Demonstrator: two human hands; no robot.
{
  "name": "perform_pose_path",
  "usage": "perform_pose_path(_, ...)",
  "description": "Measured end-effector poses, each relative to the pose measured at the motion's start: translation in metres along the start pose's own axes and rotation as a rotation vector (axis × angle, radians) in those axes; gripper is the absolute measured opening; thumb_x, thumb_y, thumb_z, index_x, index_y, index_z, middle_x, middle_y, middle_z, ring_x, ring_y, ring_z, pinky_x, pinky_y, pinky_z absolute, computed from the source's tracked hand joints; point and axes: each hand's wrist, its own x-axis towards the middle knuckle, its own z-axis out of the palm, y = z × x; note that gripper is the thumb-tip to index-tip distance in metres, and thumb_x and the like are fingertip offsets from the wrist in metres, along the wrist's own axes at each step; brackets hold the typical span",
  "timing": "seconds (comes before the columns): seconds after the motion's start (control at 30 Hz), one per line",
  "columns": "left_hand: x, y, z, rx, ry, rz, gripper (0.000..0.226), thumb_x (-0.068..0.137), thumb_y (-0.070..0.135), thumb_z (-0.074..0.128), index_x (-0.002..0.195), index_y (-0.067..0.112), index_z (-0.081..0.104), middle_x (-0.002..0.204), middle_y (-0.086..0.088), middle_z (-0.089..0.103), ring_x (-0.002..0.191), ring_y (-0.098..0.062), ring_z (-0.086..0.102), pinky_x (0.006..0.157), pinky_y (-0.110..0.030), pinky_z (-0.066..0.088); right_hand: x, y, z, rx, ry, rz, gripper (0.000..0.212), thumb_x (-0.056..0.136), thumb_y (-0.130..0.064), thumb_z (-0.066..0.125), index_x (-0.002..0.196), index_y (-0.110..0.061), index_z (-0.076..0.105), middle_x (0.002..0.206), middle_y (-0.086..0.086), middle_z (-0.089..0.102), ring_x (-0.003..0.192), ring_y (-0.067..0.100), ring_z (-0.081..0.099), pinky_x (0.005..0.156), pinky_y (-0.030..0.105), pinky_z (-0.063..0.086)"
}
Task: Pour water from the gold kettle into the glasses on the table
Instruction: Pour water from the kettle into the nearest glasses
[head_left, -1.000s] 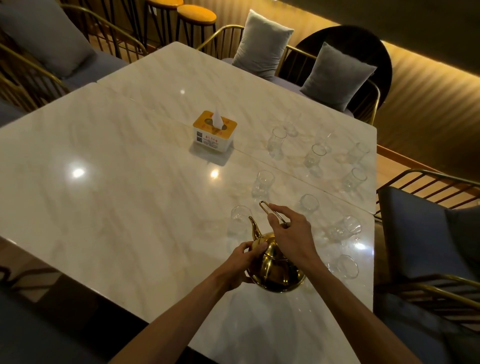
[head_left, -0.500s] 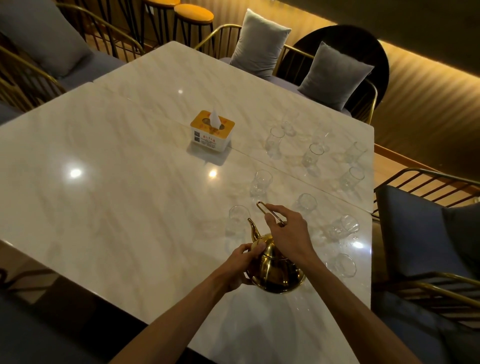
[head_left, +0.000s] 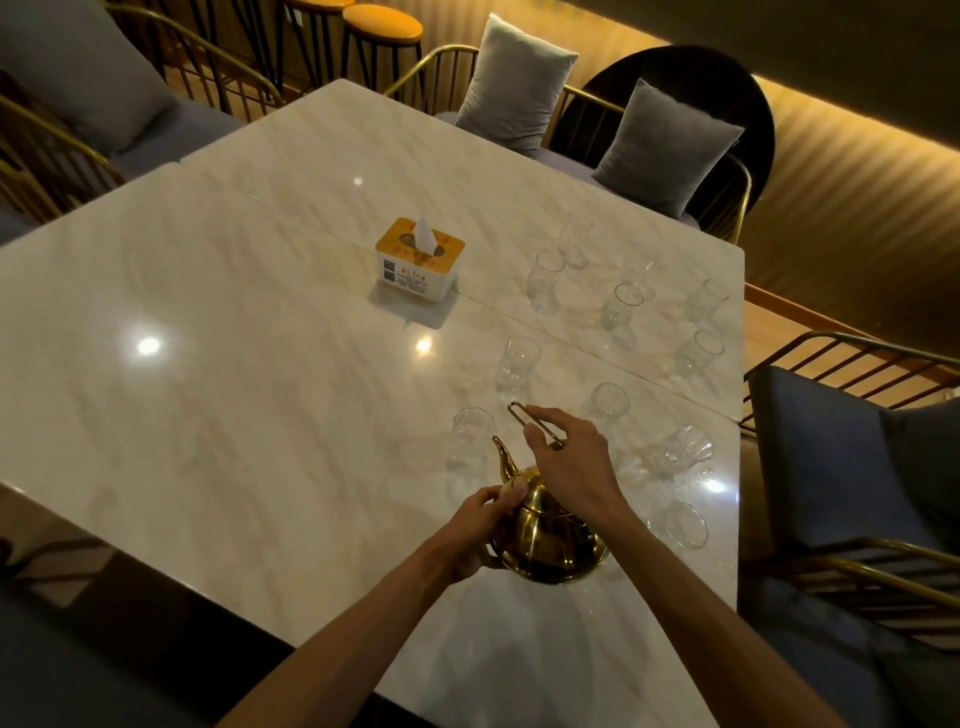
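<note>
The right hand (head_left: 569, 460) closes on the gold kettle (head_left: 550, 540) handle while the left hand (head_left: 480, 525) curls against its body, steadying the spout toward the nearest glass (head_left: 470, 441) on the bench (head_left: 234, 364)

1. A pale marble table (head_left: 218, 395) is seen, made of two tops joined along a seam.
2. A gold kettle (head_left: 550, 540) rests on it, under the fingers of both hands.
3. A clear glass (head_left: 470, 441) stands just beyond the spout, left of the right fingertips.
4. More glasses (head_left: 618, 312) are spread over the surface beyond and to the right of the fingers.
5. A tissue box (head_left: 418, 260) is set well beyond the fingers, on the seam.
</note>
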Motion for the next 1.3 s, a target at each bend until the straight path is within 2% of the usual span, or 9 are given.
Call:
perform_pose_path(0.27, -0.001, -0.001, 0.002, -0.002, 0.0, 0.003, 0.076, 0.078, 0.063, 0.069, 0.139, 0.022, 0.046, 0.126, -0.007, 0.06, 0.108, -0.028, 0.061, 0.078, -0.047, 0.057, 0.0, 0.0, -0.002, -0.01, -0.007, -0.005, 0.031, 0.099, -0.033, 0.061, 0.13, -0.035, 0.066, 0.137, -0.007, 0.062, 0.088, 0.004, 0.066, 0.081, 0.02, 0.048)
perform_pose_path(0.4, -0.001, -0.001, 0.002, 0.001, -0.004, 0.005, 0.076, 0.077, 0.064, 0.069, 0.137, 0.023, 0.048, 0.125, -0.007, 0.06, 0.107, -0.028, 0.061, 0.074, -0.045, 0.057, 0.0, -0.001, -0.003, -0.007, -0.018, 0.0, 0.033, 0.1, -0.031, 0.06, 0.132, -0.031, 0.065, 0.144, -0.005, 0.057, 0.102, 0.006, 0.058, 0.088, 0.022, 0.042)
perform_pose_path(0.6, 0.001, -0.001, 0.003, 0.004, -0.004, 0.008, 0.071, 0.081, 0.062, 0.067, 0.136, 0.022, 0.049, 0.122, -0.005, 0.061, 0.105, -0.026, 0.061, 0.073, -0.045, 0.056, 0.002, -0.002, -0.003, -0.007, -0.023, 0.001, 0.034, 0.099, -0.031, 0.06, 0.133, -0.031, 0.064, 0.143, -0.004, 0.059, 0.102, 0.009, 0.062, 0.083, 0.019, 0.044)
perform_pose_path(0.7, 0.002, -0.002, 0.003, 0.004, 0.004, 0.004, 0.075, 0.077, 0.064, 0.069, 0.135, 0.022, 0.049, 0.124, -0.006, 0.061, 0.107, -0.028, 0.061, 0.075, -0.046, 0.057, 0.002, -0.001, -0.002, -0.005, -0.018, -0.01, 0.033, 0.099, -0.03, 0.06, 0.132, -0.03, 0.065, 0.143, -0.004, 0.059, 0.105, 0.008, 0.061, 0.087, 0.02, 0.044)
perform_pose_path(0.8, 0.003, -0.003, 0.003, 0.008, 0.011, 0.01, 0.077, 0.075, 0.066, 0.069, 0.135, 0.023, 0.05, 0.125, -0.007, 0.06, 0.109, -0.029, 0.06, 0.079, -0.048, 0.057, 0.001, -0.001, -0.002, -0.002, -0.018, -0.009, 0.033, 0.099, -0.03, 0.061, 0.132, -0.03, 0.065, 0.144, -0.003, 0.058, 0.117, 0.016, 0.063, 0.092, 0.024, 0.045)
perform_pose_path(0.9, 0.002, -0.004, 0.003, 0.012, 0.012, 0.02, 0.078, 0.074, 0.067, 0.07, 0.135, 0.023, 0.049, 0.126, -0.007, 0.06, 0.11, -0.029, 0.06, 0.083, -0.049, 0.057, -0.001, -0.001, -0.003, 0.001, -0.011, -0.012, 0.034, 0.1, -0.03, 0.06, 0.133, -0.03, 0.065, 0.144, -0.004, 0.058, 0.115, 0.016, 0.063, 0.091, 0.023, 0.044)
perform_pose_path(1.0, 0.0, -0.003, 0.002, 0.024, 0.018, 0.031, 0.079, 0.074, 0.067, 0.071, 0.137, 0.025, 0.046, 0.131, -0.008, 0.058, 0.115, -0.031, 0.058, 0.089, -0.054, 0.055, -0.005, 0.001, -0.003, 0.012, 0.012, -0.024, 0.032, 0.099, -0.032, 0.06, 0.131, -0.035, 0.065, 0.142, -0.007, 0.059, 0.101, 0.006, 0.062, 0.088, 0.022, 0.045)
perform_pose_path(1.17, -0.004, -0.002, -0.001, 0.015, 0.016, 0.091, 0.084, 0.073, 0.059, 0.075, 0.142, 0.028, 0.039, 0.137, -0.011, 0.055, 0.12, -0.035, 0.056, 0.09, -0.054, 0.053, -0.016, 0.007, -0.001, 0.048, 0.054, -0.039, 0.033, 0.099, -0.033, 0.059, 0.132, -0.039, 0.062, 0.142, -0.011, 0.058, 0.096, 0.0, 0.06, 0.092, 0.025, 0.048)
perform_pose_path(1.3, -0.007, -0.001, -0.003, 0.01, 0.035, 0.167, 0.081, 0.074, 0.051, 0.076, 0.143, 0.029, 0.039, 0.135, -0.009, 0.055, 0.116, -0.031, 0.058, 0.091, -0.053, 0.052, -0.025, 0.01, 0.002, 0.097, 0.098, -0.069, 0.035, 0.099, -0.028, 0.06, 0.134, -0.034, 0.062, 0.13, -0.015, 0.062, 0.088, -0.023, 0.058, 0.071, 0.003, 0.043)
